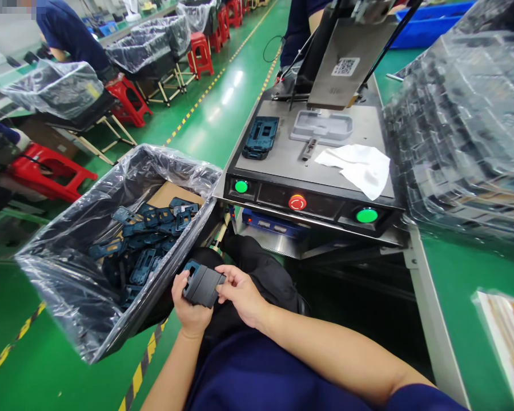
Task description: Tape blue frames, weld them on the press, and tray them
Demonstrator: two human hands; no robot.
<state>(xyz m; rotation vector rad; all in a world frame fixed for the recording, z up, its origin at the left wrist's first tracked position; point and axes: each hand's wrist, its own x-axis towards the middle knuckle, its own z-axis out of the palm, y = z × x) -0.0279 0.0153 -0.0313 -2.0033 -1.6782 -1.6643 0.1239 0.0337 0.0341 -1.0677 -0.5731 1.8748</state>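
Note:
Above my lap, my left hand (191,305) is wrapped round a dark plastic casing (204,285) with a teal-blue part along its far left end. My right hand (240,291) pinches the casing's right edge between thumb and fingers. What lies under the fingertips is hidden. To the left of my hands stands a bin lined with clear plastic (64,302), holding a heap of teal-blue plastic shells (145,265). A similar teal shell (261,137) lies on the metal plate of the machine ahead, left of a grey fixture (321,127).
The machine's front panel has green buttons (366,215) and a red stop button (297,202). A white cloth (362,168) lies on its plate. Stacked clear trays (466,125) stand at the right. Red stools (128,100), other lined bins and seated people are at the back left.

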